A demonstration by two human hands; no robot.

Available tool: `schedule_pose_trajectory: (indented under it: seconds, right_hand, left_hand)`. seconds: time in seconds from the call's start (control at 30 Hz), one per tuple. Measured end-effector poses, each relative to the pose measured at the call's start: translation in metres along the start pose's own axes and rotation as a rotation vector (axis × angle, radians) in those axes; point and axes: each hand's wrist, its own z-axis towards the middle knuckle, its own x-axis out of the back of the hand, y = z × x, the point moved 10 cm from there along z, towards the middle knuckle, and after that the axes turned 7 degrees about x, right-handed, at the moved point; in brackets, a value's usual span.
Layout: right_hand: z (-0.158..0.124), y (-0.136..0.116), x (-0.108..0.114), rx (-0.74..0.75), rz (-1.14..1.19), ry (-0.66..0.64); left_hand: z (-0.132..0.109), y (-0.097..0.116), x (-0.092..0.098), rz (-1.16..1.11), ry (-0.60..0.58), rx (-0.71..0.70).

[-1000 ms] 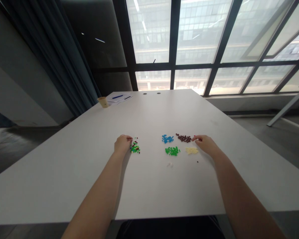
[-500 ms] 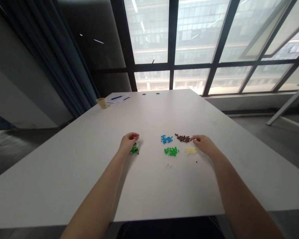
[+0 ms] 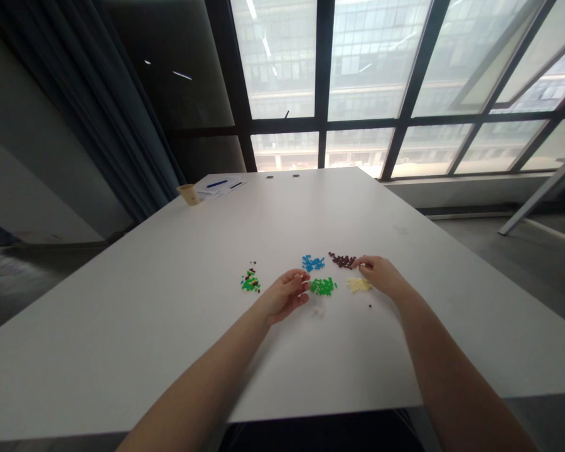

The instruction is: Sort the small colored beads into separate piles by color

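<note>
My left hand [image 3: 285, 296] is at the left edge of a pile of small green pieces [image 3: 324, 287], its fingers loosely curled and apart, with nothing visible between them. My right hand [image 3: 381, 274] reaches to the right end of a pile of dark brown pieces [image 3: 343, 260]. Its thumb and forefinger are pinched together; whatever they may hold is too small to make out. Just below that hand lie pale yellow pieces [image 3: 358, 285]. Blue pieces [image 3: 312, 262] form another pile behind the green one. A mixed pile of green, brown and other pieces [image 3: 251, 282] sits further left.
A few whitish pieces [image 3: 317, 311] and one dark piece [image 3: 370, 306] lie nearer the front of the white table [image 3: 339, 364]. At the far left stand a paper cup [image 3: 189, 195] and papers [image 3: 226, 187] with a blue pen [image 3: 217, 184].
My left hand has moved right from the mixed pile to the green pieces, uncovering the mixed pile. My right hand has stayed by the brown pile, shifting only slightly.
</note>
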Motion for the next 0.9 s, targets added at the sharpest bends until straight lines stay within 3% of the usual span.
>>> schedule_pose_trajectory:
  seconds: [0.57, 0.9]
  right_hand:
    - [0.002, -0.002, -0.004, 0.068, -0.027, 0.007]
    - [-0.001, -0.021, -0.006, 0.175, 0.044, 0.011]
  left_hand:
    - [0.003, -0.006, -0.003, 0.111, -0.038, 0.007]
    - [0.003, -0.011, 0.0, 0.156, -0.009, 0.036]
